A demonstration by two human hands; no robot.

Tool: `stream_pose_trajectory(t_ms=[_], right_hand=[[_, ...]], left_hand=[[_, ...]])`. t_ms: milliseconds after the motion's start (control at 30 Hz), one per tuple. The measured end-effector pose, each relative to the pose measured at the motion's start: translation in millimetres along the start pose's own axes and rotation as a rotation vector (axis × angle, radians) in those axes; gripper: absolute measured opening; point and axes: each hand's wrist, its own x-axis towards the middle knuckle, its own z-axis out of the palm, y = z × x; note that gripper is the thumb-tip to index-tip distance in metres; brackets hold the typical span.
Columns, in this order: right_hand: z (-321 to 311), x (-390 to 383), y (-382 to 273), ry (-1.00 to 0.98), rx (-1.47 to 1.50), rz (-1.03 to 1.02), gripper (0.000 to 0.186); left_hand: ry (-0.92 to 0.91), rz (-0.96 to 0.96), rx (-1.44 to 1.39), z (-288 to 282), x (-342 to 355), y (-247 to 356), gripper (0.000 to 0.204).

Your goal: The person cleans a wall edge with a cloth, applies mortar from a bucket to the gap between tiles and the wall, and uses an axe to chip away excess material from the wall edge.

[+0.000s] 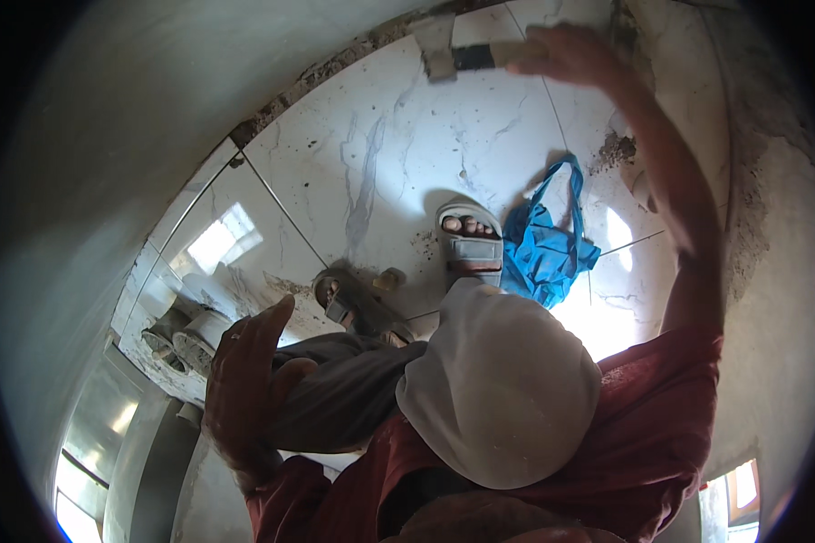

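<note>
My right hand (566, 54) reaches out to the far side of the floor, fingers wrapped round the handle of a hammer (473, 58). Its grey head is smeared by motion, and a black band shows on the handle. The head is over the white tiled floor (317, 172), close to the rough edge along the wall. At the lower left, my left hand (249, 376) is held beside my left knee with its fingers stretched out and nothing in it. My sandalled feet stand on the tiles; my bent right knee (503, 385) hides part of the floor.
A crumpled blue cloth bag (548, 249) lies by my right foot. Two dusty round hollow things (181, 339) are at the left. Broken mortar (616, 152) lies at the right, and a small lump (389, 279) between my feet. Walls curve round both sides.
</note>
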Motion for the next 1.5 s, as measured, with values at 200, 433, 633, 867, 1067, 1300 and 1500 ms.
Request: stream_pose_trajectory(t_ms=[200, 433, 633, 867, 1067, 1300, 1500], right_hand=[[53.4, -87.9, -111.3, 0.083, 1.541, 0.182, 0.07], [89.2, -58.7, -221.9, 0.478, 2.048, 0.232, 0.023], [66.2, -34.9, -237.3, 0.558, 2.198, 0.134, 0.025], [53.5, -27.5, -233.0, 0.157, 2.467, 0.113, 0.038], [53.0, -21.8, -233.9, -0.094, 2.638, 0.13, 0.044], [56.2, -42.0, -171.4, 0.306, 2.093, 0.438, 0.037], [1.7, -133.5, -107.3, 0.456, 1.197, 0.667, 0.041]], left_hand=[[-0.164, 0.075, -0.081, -2.6, 21.3, 1.9, 0.063], [-0.131, 0.272, -0.187, 30.9, 104.5, 8.3, 0.073], [-0.013, 0.085, -0.274, 58.1, 166.4, 27.5, 0.056], [0.226, 0.142, 0.001, 40.6, 157.7, 3.9, 0.035], [0.181, 0.142, -0.039, 48.2, 148.0, -13.4, 0.055], [-0.002, 0.521, 0.304, 46.1, 154.3, 2.9, 0.059], [-0.31, 1.065, 0.3, 63.4, 134.2, 28.4, 0.042]])
